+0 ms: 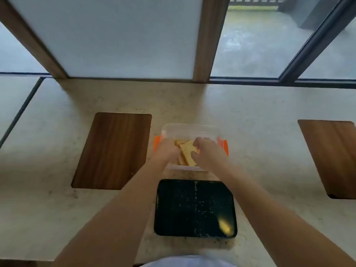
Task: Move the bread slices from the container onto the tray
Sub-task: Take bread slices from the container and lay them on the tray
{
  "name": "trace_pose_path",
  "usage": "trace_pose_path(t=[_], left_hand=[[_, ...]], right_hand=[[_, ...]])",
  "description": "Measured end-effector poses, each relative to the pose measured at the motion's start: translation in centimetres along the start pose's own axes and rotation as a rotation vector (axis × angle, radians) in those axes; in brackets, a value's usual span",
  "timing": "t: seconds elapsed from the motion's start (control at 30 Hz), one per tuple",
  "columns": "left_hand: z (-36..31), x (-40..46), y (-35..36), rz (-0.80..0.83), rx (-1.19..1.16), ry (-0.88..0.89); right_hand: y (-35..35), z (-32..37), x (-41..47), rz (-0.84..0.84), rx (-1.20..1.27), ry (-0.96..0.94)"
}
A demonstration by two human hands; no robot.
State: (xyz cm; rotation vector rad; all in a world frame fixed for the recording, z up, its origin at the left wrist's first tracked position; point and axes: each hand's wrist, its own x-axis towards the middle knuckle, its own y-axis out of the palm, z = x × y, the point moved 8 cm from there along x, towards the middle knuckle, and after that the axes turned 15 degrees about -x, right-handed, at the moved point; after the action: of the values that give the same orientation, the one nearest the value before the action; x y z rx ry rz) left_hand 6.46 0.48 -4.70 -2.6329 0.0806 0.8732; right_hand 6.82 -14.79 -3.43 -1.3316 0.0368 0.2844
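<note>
The right hand had its grip closed on the top bread slice, thumb under the near edge and fingers curled over the far corner, the slice tilted up out of the stack. The left hand reached into the same space; its fingers lay against the left side of the slices, but whether they pinched one or only steadied the pile could not be told through the blur. More slices showed beneath and behind the lifted one. All of them sat inside the clear container, which had orange clips at both sides and stood on the worktop. Just in front of it, nearer the person, lay the black tray, bare except for scattered crumbs and a glare spot. So, as I judged it, no slice had reached the tray yet: the first lift was in hand, and every slice remained to be carried across.
</note>
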Motion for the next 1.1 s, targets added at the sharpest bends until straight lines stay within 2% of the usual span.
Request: trace_pose_path(t=[0.13,0.27,0.37,0.57,0.73,0.93,1.1], left_hand=[[1.2,1.7,0.4,-0.02,-0.117,-0.144],[1.3,2.4,2.0,-0.041,-0.174,-0.211],[2.2,3.1,3.0,-0.086,-0.276,-0.283],[2.5,3.5,3.9,-0.098,-0.229,-0.359],[2.4,3.5,4.3,-0.125,-0.24,-0.415],[3.1,4.7,5.7,-0.036,-0.177,-0.389],[3.7,6.0,6.1,-0.031,-0.133,-0.338]], right_hand=[[3.7,-0.9,2.5,0.277,0.002,0.107],[6.5,-1.6,3.5,0.373,-0.016,0.211],[7.6,-1.5,4.2,0.393,-0.062,0.222],[9.2,-2.0,4.4,0.449,-0.068,0.239],[9.2,-1.7,4.5,0.466,-0.041,0.176],[8.3,-3.3,4.3,0.468,0.132,0.313],[7.7,-4.4,4.4,0.366,0.28,0.389]])
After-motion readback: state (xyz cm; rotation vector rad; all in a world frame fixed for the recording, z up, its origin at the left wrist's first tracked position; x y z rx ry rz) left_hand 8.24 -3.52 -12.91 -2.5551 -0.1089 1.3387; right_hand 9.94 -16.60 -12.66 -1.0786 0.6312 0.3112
